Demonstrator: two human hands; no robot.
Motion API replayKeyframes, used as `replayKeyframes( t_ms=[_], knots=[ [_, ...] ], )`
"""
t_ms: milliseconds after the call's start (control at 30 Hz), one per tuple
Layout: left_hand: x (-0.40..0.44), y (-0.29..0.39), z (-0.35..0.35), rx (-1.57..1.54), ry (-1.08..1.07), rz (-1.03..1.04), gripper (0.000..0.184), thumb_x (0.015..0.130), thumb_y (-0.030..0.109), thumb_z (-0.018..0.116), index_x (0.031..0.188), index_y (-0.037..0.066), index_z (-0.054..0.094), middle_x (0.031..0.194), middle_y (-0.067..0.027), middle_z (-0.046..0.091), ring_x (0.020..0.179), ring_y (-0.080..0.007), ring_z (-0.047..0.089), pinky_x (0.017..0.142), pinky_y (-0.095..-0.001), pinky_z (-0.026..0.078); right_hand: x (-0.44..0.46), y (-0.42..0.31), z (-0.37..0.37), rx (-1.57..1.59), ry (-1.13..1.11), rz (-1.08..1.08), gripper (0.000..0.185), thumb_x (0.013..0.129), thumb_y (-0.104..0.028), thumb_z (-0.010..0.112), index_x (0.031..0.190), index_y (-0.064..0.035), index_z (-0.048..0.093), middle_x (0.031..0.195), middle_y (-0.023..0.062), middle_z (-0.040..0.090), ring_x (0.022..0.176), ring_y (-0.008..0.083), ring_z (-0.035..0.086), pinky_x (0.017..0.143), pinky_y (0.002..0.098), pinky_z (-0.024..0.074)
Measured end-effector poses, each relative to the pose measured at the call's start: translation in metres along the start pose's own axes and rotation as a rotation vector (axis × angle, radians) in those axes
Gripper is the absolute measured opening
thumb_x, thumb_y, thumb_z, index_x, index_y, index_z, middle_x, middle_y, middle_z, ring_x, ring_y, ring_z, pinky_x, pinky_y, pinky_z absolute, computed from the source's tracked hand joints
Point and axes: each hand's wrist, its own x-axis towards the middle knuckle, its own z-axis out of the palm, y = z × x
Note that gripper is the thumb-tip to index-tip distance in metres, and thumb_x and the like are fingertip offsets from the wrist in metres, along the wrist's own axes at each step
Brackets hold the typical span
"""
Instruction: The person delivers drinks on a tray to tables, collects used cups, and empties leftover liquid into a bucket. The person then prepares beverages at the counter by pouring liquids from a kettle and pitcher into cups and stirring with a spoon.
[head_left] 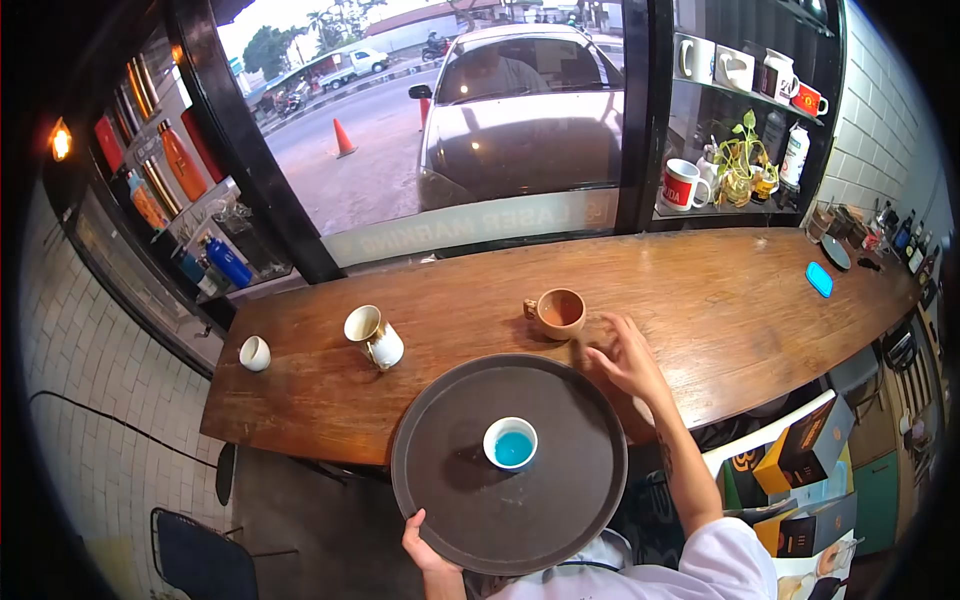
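My left hand (pixel 428 545) grips the near left rim of a round dark serving tray (pixel 440 500), its thumb on top and the other fingers hidden beneath. On the tray stands a small white cup (pixel 511 443) with blue liquid inside. My right hand (pixel 630 362) is open, fingers apart, just right of a brown mug (pixel 561 314) on the wooden table. A small gap shows between the fingers and that mug, whose handle points left. Farther left stand a white and brown pitcher (pixel 374 338) and a small white cup with a dark rim (pixel 255 353).
The long wooden table (pixel 700 290) runs along a window. A light blue phone-like object (pixel 819 279) lies at its right end, near several bottles. Shelves with mugs (pixel 684 185) and flasks (pixel 182 160) flank the window. A dark chair (pixel 205 550) stands lower left; brochures (pixel 800 460) lie lower right.
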Motion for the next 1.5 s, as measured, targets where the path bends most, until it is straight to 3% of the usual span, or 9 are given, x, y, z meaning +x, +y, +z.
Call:
replayKeyframes(
  t_ms=[133, 333, 700, 967, 1167, 1300, 1400, 1467, 1500],
  knots=[
    [0.003, 0.001, 0.011, -0.003, -0.029, -0.034, 0.057, 0.086, 0.029, 0.054, 0.135, 0.000, 0.050, 0.132, -0.0171, 0.058, 0.117, -0.0363, 0.057, 0.100, -0.0494, 0.046, 0.044, 0.019, 0.034, 0.084, -0.134, -0.012, 0.093, 0.077, -0.035, 0.084, 0.147, -0.0016, 0.032, 0.128, 0.0220, 0.050, 0.105, 0.0344, 0.058, 0.091, 0.0403, 0.0501],
    [0.005, 0.000, 0.016, 0.018, -0.031, -0.046, 0.055, 0.086, 0.030, 0.054, 0.133, 0.001, 0.052, 0.131, -0.0149, 0.060, 0.116, -0.0353, 0.058, 0.100, -0.0483, 0.046, 0.056, 0.016, 0.052, 0.058, -0.126, -0.153, 0.097, 0.073, -0.037, 0.085, 0.146, 0.0007, 0.032, 0.136, 0.0246, 0.047, 0.129, 0.0400, 0.047, 0.108, 0.0445, 0.0409],
    [0.011, 0.002, 0.014, -0.030, -0.071, -0.095, 0.053, 0.089, 0.033, 0.051, 0.133, 0.002, 0.053, 0.129, -0.0147, 0.061, 0.114, -0.0332, 0.059, 0.097, -0.0460, 0.048, 0.057, 0.050, 0.016, -0.116, 0.020, -0.053, 0.093, 0.062, -0.033, 0.088, 0.131, 0.0111, 0.043, 0.125, 0.0276, 0.055, 0.118, 0.0401, 0.055, 0.100, 0.0442, 0.0464],
    [0.011, 0.004, 0.016, -0.026, -0.093, -0.101, 0.054, 0.088, 0.031, 0.053, 0.133, 0.000, 0.052, 0.130, -0.0151, 0.060, 0.116, -0.0341, 0.058, 0.100, -0.0463, 0.045, 0.041, 0.084, -0.036, -0.228, 0.147, 0.081, 0.087, 0.059, -0.036, 0.088, 0.126, 0.0072, 0.050, 0.116, 0.0254, 0.062, 0.111, 0.0380, 0.061, 0.095, 0.0432, 0.0503],
    [0.011, 0.005, 0.017, -0.018, -0.078, -0.106, 0.053, 0.088, 0.031, 0.053, 0.131, 0.001, 0.053, 0.129, -0.0145, 0.060, 0.115, -0.0337, 0.058, 0.099, -0.0462, 0.046, 0.031, 0.085, -0.054, -0.277, 0.118, 0.222, 0.095, 0.060, -0.026, 0.090, 0.134, 0.0062, 0.040, 0.130, 0.0273, 0.051, 0.119, 0.0422, 0.052, 0.100, 0.0464, 0.0453],
    [0.013, 0.006, 0.014, -0.026, -0.070, -0.127, 0.053, 0.088, 0.032, 0.054, 0.131, 0.001, 0.054, 0.128, -0.0139, 0.061, 0.114, -0.0334, 0.059, 0.098, -0.0461, 0.046, 0.021, 0.005, -0.056, -0.423, 0.232, 0.133, 0.092, 0.063, -0.025, 0.090, 0.135, 0.0052, 0.040, 0.125, 0.0244, 0.052, 0.120, 0.0406, 0.046, 0.102, 0.0481, 0.0414],
    [0.011, 0.006, 0.021, -0.026, -0.057, -0.130, 0.053, 0.086, 0.032, 0.054, 0.130, 0.002, 0.054, 0.127, -0.0136, 0.061, 0.114, -0.0334, 0.059, 0.097, -0.0459, 0.047, -0.004, -0.056, -0.041, -0.022, -0.048, -0.118, 0.081, 0.069, -0.033, 0.089, 0.133, -0.0027, 0.049, 0.126, 0.0229, 0.055, 0.116, 0.0375, 0.055, 0.102, 0.0455, 0.0427],
    [0.011, 0.007, 0.020, -0.014, -0.051, -0.127, 0.054, 0.085, 0.031, 0.054, 0.130, 0.002, 0.054, 0.127, -0.0137, 0.061, 0.114, -0.0333, 0.059, 0.097, -0.0459, 0.047, -0.013, -0.091, -0.041, 0.287, -0.557, -0.128, 0.096, 0.069, -0.039, 0.089, 0.142, -0.0006, 0.040, 0.136, 0.0216, 0.052, 0.132, 0.0346, 0.047, 0.108, 0.0428, 0.0406],
    [0.011, 0.007, 0.019, -0.005, -0.046, -0.124, 0.054, 0.085, 0.031, 0.055, 0.130, 0.002, 0.054, 0.127, -0.0137, 0.061, 0.114, -0.0333, 0.059, 0.097, -0.0458, 0.047, -0.021, -0.091, -0.025, 0.398, -0.671, -0.225, 0.103, 0.069, -0.038, 0.089, 0.147, -0.0004, 0.033, 0.140, 0.0222, 0.049, 0.133, 0.0349, 0.046, 0.110, 0.0429, 0.0394]
  ],
)
